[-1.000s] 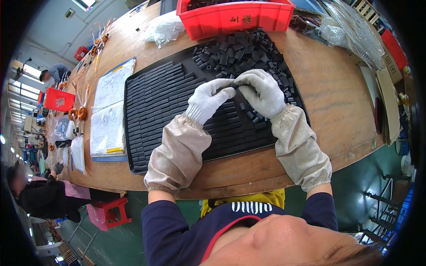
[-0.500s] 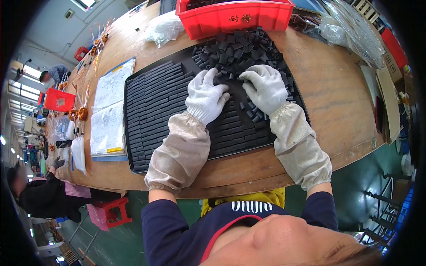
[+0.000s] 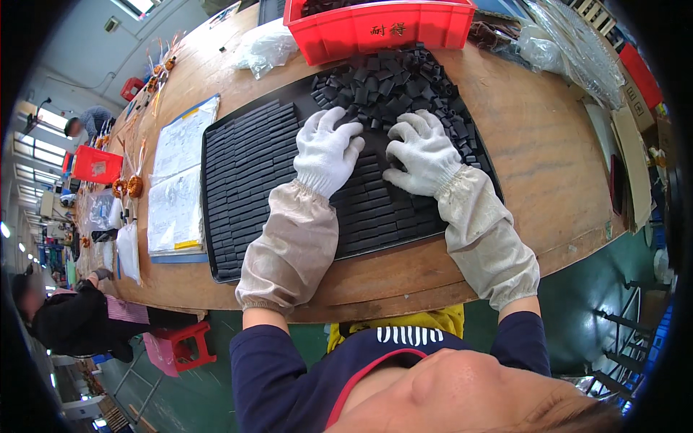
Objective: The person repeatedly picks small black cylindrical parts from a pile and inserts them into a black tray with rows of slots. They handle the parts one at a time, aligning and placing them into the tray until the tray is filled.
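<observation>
A large black tray (image 3: 462, 232) lies on the table before me, filled at its left and front with neat rows of short black tubes (image 3: 249, 177). A loose heap of the same tubes (image 3: 390, 79) covers the far right part. My left hand (image 3: 328, 148), in a white knitted glove, rests over the rows at the heap's near left edge, its fingers bent but apart. Opposite it, my right hand (image 3: 424, 153), gloved alike, reaches to the heap's near edge with fingers spread and curved and the thumb held away. I see nothing held in either; the gloves hide the tubes beneath.
Behind the tray stands a red plastic bin (image 3: 382, 32), with a clear plastic bag (image 3: 266, 47) beside it. Papers on a blue clipboard (image 3: 177, 187) lie left of the tray. Plastic wrapping (image 3: 577, 50) and cardboard (image 3: 632, 166) sit right. A co-worker (image 3: 72, 310) sits at left.
My left hand has shifted slightly left and away from me. The right hand's fingers have spread, its thumb coming nearer me, and it covers where several loose tubes lay in view.
</observation>
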A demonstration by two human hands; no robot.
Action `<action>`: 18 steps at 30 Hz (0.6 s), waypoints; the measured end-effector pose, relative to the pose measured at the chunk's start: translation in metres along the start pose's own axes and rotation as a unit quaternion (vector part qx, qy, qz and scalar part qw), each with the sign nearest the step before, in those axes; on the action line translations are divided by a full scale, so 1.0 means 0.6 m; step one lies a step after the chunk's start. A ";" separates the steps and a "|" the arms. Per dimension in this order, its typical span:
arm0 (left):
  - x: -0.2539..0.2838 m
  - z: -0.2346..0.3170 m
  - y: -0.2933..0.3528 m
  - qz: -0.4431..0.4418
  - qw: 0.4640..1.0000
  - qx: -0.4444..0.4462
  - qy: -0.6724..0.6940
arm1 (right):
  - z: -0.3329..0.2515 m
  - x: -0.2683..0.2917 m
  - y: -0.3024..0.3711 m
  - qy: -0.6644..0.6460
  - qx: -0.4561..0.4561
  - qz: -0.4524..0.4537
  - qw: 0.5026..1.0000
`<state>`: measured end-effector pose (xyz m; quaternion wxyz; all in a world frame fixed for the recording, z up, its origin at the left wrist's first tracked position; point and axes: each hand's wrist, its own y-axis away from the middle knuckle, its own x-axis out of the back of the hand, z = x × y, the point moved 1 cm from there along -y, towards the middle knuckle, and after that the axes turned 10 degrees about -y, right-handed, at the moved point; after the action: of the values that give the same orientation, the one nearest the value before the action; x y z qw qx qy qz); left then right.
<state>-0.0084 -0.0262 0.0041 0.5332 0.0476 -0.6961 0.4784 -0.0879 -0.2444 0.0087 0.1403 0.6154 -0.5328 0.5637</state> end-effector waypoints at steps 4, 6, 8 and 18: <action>-0.006 -0.006 0.001 -0.010 1.000 0.002 0.006 | 0.005 -0.003 -0.003 -0.004 0.001 0.025 1.000; -0.005 -0.004 0.000 -0.019 1.000 0.000 0.005 | 0.010 -0.012 -0.012 -0.019 -0.026 0.073 0.997; 0.000 -0.003 -0.001 -0.024 1.000 -0.002 0.005 | 0.015 -0.009 -0.016 -0.032 -0.045 0.122 0.991; 0.000 0.005 -0.001 -0.037 0.999 -0.021 0.024 | 0.048 -0.004 -0.006 -0.045 -0.120 0.219 0.967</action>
<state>-0.0098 -0.0288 0.0045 0.5680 0.0504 -0.6907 0.4447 -0.0685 -0.2641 -0.0010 0.0625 0.4872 -0.7238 0.4845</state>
